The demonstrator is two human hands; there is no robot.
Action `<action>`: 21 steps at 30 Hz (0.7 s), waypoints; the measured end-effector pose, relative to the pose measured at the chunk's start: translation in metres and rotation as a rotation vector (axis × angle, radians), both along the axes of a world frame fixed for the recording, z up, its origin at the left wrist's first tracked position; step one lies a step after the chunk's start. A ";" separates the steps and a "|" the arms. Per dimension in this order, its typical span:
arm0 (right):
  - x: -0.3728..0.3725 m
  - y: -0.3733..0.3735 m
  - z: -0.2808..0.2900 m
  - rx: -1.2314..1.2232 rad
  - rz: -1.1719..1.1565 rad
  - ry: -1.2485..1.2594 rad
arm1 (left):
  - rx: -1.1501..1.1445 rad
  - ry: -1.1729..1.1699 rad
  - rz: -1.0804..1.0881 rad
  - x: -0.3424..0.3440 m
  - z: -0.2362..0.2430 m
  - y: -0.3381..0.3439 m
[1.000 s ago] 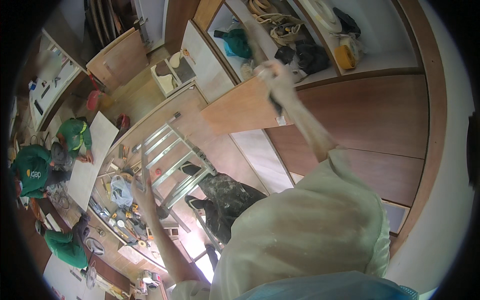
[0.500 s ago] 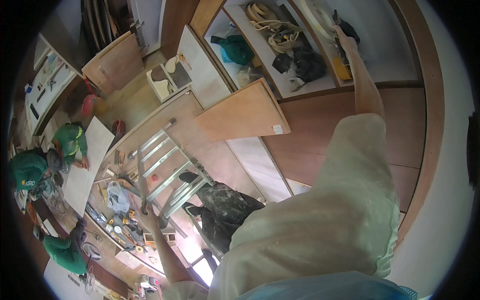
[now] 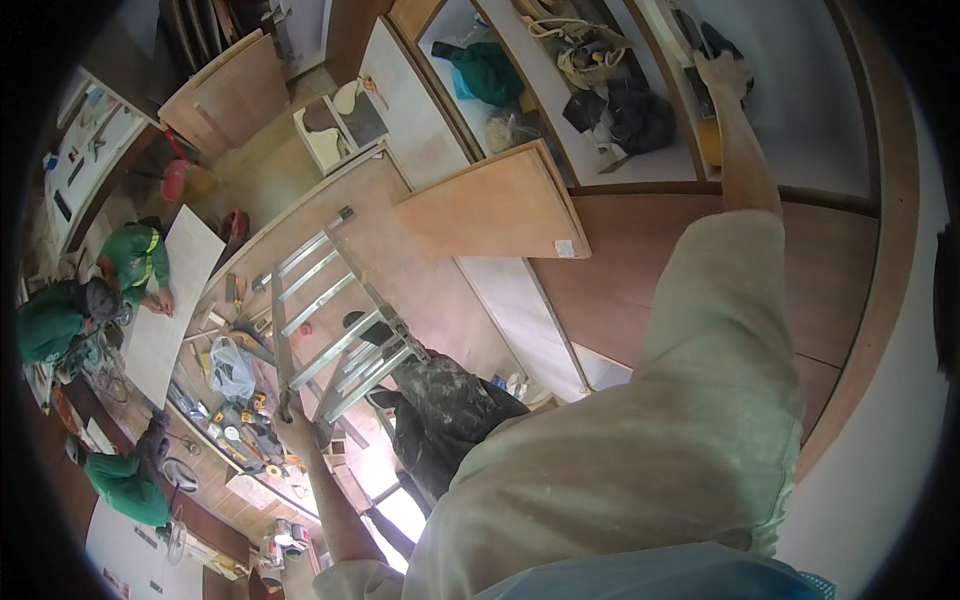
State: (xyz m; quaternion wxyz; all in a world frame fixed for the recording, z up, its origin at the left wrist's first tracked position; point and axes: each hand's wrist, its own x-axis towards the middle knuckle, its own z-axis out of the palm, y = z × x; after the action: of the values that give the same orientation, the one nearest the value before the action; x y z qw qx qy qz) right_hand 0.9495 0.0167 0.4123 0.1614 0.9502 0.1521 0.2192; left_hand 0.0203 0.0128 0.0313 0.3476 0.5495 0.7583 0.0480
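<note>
My right hand [image 3: 722,72] is raised into the right-hand compartment [image 3: 820,140] of the upper cabinet, its fingers around a long dark object [image 3: 716,48] I cannot make out, beside a white coil and a yellow roll [image 3: 710,142]. My left hand [image 3: 294,426] grips the side rail of the aluminium ladder [image 3: 318,330] at lower left. My dark, dust-marked trousers [image 3: 445,420] show against the ladder. The middle compartments hold a rope bundle [image 3: 590,70], a black bag [image 3: 640,118] and a green bag [image 3: 490,70].
A wooden door panel [image 3: 470,210] juts below the compartments. Below at left, co-workers in green [image 3: 130,260] crouch around a long pale board [image 3: 175,295], beside scattered tools [image 3: 235,420]. Loose panels [image 3: 215,100] lean farther back, near a red bucket [image 3: 175,180].
My right hand has moved up and right from over the door panel into the right compartment with the dark object. My left hand has shifted slightly onto the ladder rail.
</note>
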 end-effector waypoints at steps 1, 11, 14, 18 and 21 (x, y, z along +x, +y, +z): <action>-0.020 0.009 -0.008 0.013 0.227 -0.114 | 0.007 -0.010 0.007 0.000 0.000 -0.002; -0.076 -0.041 -0.261 0.100 0.442 0.982 | -0.068 0.120 -0.004 0.014 0.013 0.008; -0.035 -0.070 -0.314 0.028 0.097 0.906 | -0.141 0.168 0.032 0.007 0.004 0.007; -0.023 -0.082 -0.330 -0.039 0.002 0.686 | -0.136 0.273 -0.023 0.003 0.001 0.007; -0.048 -0.076 -0.328 -0.108 0.124 0.492 | -0.148 0.265 -0.022 0.012 0.015 0.013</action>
State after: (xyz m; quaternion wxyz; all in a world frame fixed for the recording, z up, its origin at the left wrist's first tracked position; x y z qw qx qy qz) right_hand 0.9018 -0.0588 0.0847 0.1563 0.9537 0.2563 -0.0176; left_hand 0.0324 0.0263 0.0466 0.2845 0.5321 0.7929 -0.0851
